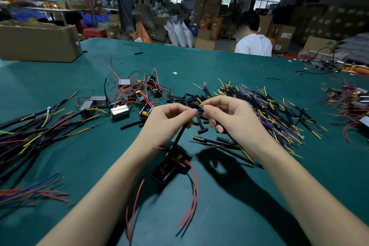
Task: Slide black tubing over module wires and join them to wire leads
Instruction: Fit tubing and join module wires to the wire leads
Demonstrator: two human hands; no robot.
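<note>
A black module [171, 166] with red wires [191, 195] hangs just above the green table in front of me. A length of black tubing [180, 136] runs up from it into my left hand [169, 118], which pinches the tubing's upper end. My right hand [225, 114] pinches a yellow-tipped wire lead [200, 102] right beside the left fingertips. The two pinches nearly touch. Loose short pieces of black tubing [191, 100] lie on the table just beyond my hands.
A heap of yellow and purple wire leads [269, 112] lies to the right, several modules with red wires [135, 94] at centre left, and sleeved wire bundles [40, 126] at far left. A cardboard box [38, 42] stands at back left. A person in white [253, 44] sits across the table.
</note>
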